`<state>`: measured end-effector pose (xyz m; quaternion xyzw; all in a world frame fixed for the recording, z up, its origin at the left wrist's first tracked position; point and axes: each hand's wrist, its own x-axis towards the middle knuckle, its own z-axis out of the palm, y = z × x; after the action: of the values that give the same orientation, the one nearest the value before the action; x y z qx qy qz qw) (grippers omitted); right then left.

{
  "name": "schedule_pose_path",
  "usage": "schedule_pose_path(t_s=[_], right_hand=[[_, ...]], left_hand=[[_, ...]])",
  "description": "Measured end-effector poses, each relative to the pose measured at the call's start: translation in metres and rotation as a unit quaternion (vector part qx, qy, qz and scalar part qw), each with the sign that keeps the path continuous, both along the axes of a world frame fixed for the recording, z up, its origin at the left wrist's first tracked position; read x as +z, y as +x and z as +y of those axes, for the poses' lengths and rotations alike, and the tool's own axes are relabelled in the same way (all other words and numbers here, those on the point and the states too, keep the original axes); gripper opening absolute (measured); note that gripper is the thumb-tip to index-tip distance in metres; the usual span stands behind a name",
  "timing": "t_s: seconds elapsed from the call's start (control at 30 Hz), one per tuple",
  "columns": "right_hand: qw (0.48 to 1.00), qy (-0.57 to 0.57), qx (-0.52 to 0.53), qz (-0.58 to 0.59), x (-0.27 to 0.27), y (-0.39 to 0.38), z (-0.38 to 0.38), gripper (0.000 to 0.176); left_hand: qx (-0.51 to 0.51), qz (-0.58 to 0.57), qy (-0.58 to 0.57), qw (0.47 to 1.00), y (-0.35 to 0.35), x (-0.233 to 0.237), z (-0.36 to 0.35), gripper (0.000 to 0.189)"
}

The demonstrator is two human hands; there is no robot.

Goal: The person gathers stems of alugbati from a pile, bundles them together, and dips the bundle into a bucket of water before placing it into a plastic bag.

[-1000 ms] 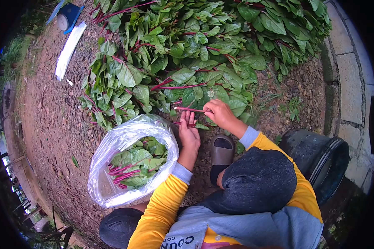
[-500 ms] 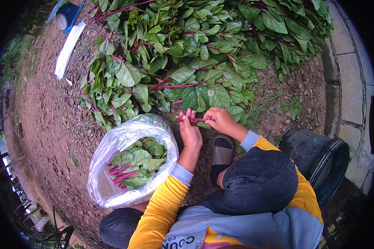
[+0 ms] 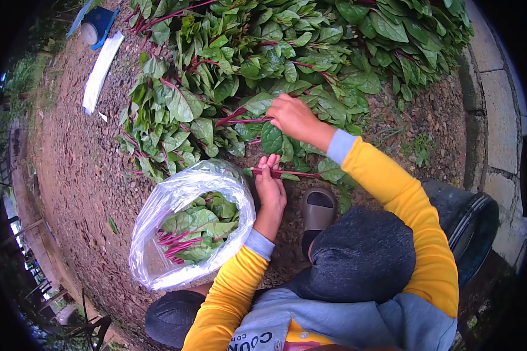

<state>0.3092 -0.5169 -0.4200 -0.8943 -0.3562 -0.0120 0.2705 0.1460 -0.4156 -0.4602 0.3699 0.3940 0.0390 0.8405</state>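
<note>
My left hand [image 3: 270, 193] is closed around a few red stems [image 3: 298, 173] of leafy greens, just above the sandal. Their leaves hang to the right. Farther forward, my right hand [image 3: 298, 120] reaches to the near edge of a large pile of red-stemmed leafy greens [image 3: 234, 70]. Its fingers are pinched at the end of a red stem [image 3: 243, 121] lying there; the fingertips are partly hidden. Left of my left hand stands an open clear plastic bag [image 3: 143, 248] with cut greens [image 3: 199, 222] inside, stems pointing left.
A dark bucket [image 3: 451, 205] lies tipped on its side at the right, near a concrete block edging [image 3: 500, 126]. White strips [image 3: 102, 73] and a blue scale [image 3: 99, 26] are on the gravelly soil at upper left. My sandal [image 3: 319, 210] is between bag and bucket.
My right hand has left the stems beside my left hand and moved forward to the pile. My left hand stays in nearly the same place, holding the stems.
</note>
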Motion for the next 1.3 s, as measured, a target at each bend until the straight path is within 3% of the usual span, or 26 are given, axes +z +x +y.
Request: schedule_pose_path(t_s=[0.03, 0.17, 0.47, 0.67, 0.87, 1.0, 1.03, 1.13, 1.17, 1.3], right_hand=[[0.998, -0.055, 0.000, -0.016, -0.006, 0.001, 0.003, 0.013], [0.995, -0.076, -0.044, -0.052, -0.026, 0.001, 0.004, 0.013], [0.991, 0.065, -0.017, 0.112, 0.007, -0.043, -0.029, 0.009], [0.972, 0.073, -0.004, 0.225, -0.016, -0.085, -0.050, 0.010], [0.970, 0.053, 0.030, 0.237, -0.026, -0.099, -0.051, 0.010], [0.945, -0.074, 0.135, 0.288, -0.015, -0.062, -0.036, 0.007], [0.945, -0.025, 0.108, 0.307, 0.005, -0.046, -0.030, 0.007], [0.995, 0.065, 0.003, 0.071, -0.002, 0.010, -0.013, 0.011], [0.995, 0.077, -0.034, 0.046, 0.004, 0.024, -0.008, 0.011], [0.993, -0.075, 0.056, 0.065, -0.021, 0.058, 0.007, 0.012]], left_hand=[[-0.001, -0.005, 0.003, 1.000, 0.000, 0.000, 0.000, 0.038], [-0.014, 0.000, 0.010, 1.000, 0.000, 0.002, 0.003, 0.037], [-0.002, -0.020, -0.001, 1.000, 0.006, -0.004, 0.008, 0.037], [0.077, -0.016, -0.027, 0.997, 0.006, -0.013, 0.009, 0.032], [0.045, -0.048, -0.010, 0.998, 0.006, 0.003, 0.008, 0.028], [0.033, -0.010, 0.004, 0.999, 0.000, -0.009, 0.015, 0.024], [0.035, -0.007, 0.008, 0.999, -0.001, -0.010, 0.015, 0.024], [0.034, -0.005, 0.018, 0.999, -0.003, -0.011, 0.015, 0.023], [0.027, -0.008, 0.021, 0.999, -0.004, -0.012, 0.015, 0.024], [0.005, 0.004, 0.052, 0.999, -0.006, -0.009, 0.013, 0.028]])
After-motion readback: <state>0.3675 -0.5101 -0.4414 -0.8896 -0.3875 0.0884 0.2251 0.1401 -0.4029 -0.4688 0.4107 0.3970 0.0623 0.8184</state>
